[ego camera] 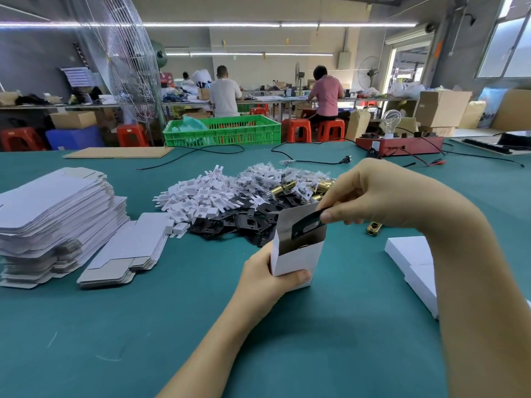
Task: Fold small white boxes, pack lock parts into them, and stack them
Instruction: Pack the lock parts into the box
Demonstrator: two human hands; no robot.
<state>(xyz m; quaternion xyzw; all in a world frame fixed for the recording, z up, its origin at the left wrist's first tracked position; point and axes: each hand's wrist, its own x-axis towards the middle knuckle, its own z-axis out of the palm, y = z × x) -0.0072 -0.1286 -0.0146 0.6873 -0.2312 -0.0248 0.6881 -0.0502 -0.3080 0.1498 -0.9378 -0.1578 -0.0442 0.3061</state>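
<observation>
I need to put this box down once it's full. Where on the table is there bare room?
Bare green table lies in front of the left hand, between the flat box blanks and the finished white boxes. The far strip by the cardboard sheet is also open. The middle is crowded with the parts pile.

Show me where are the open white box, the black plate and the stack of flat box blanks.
open white box [296, 259]: head view, front wall.
black plate [307, 224]: head view, middle, at box mouth.
stack of flat box blanks [54, 208]: head view, top sheet.

Workshop — grey walls [34, 61], ceiling strip lights [209, 24], window [514, 38] at right.
</observation>
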